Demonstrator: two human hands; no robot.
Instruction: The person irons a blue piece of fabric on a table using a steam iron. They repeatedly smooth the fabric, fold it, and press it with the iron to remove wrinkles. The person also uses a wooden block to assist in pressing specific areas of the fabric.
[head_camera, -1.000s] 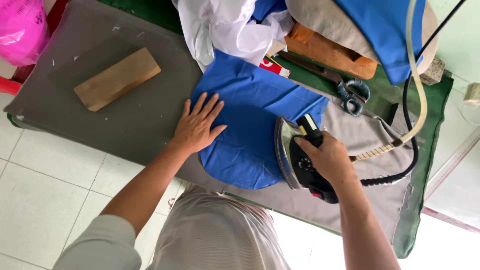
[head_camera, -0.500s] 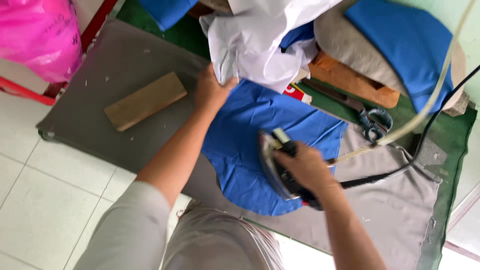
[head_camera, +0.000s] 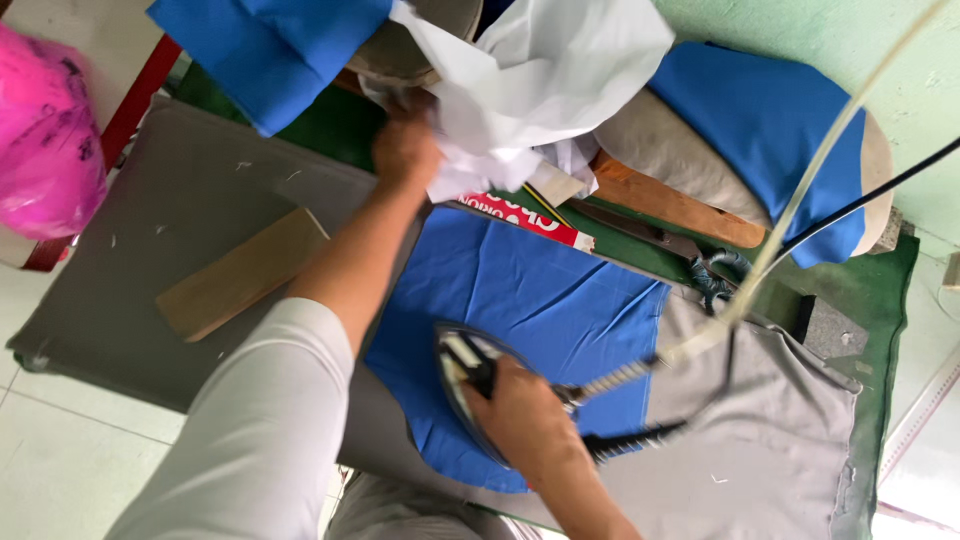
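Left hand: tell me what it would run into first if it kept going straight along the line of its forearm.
The left hand points up the board and already sits at the white cloth. Going on, it would likely meet that first, then the padded form under blue fabric; depth is unclear.

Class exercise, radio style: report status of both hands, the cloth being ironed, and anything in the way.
Right hand gripping iron on blue cloth. Left hand up at white fabric pile. Wooden block lies apart, left; scissors beside cloth edge.

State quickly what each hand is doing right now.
Left hand: reaching into the white fabric; grip cannot be told.
Right hand: closed on the iron.
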